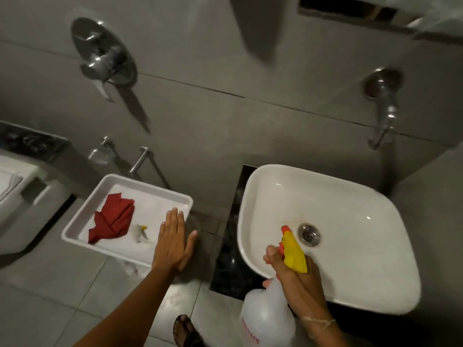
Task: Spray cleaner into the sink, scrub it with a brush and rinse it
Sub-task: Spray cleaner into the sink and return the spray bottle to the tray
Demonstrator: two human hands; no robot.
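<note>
A white square sink sits at the right, its metal drain near the front. My right hand is shut on a clear spray bottle with a yellow and orange trigger head, its nozzle over the basin and pointing toward the drain. My left hand is flat and open, fingers together, above the right edge of a white tray. In the tray lie a red cloth and a small white brush with a yellow spot.
A wall tap hangs above the sink. A round mixer valve and a jet spray holder are on the grey wall. A white toilet stands at the left. My sandalled foot is on the tiled floor.
</note>
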